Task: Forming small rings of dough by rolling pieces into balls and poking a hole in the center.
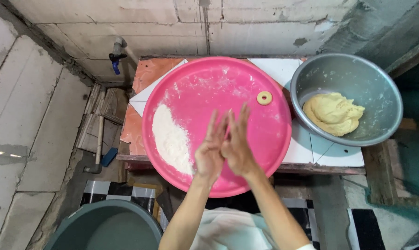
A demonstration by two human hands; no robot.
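Observation:
My left hand [209,152] and my right hand [239,143] are pressed palm to palm above the big round pink tray [205,78], fingers stretched out and slightly spread. Anything between the palms is hidden. On the tray's left part lies a heap of white flour [171,139]. A small ring of pale yellow dough [264,97] rests on the tray's upper right. To the right stands a grey metal bowl [348,69] with a lump of yellow dough [333,113] in it.
Tray and bowl sit on a small tiled table [311,150] against a rough concrete wall. A tap with a blue handle [115,58] sticks out at the upper left. A grey-green tub [105,227] stands on the floor at the lower left.

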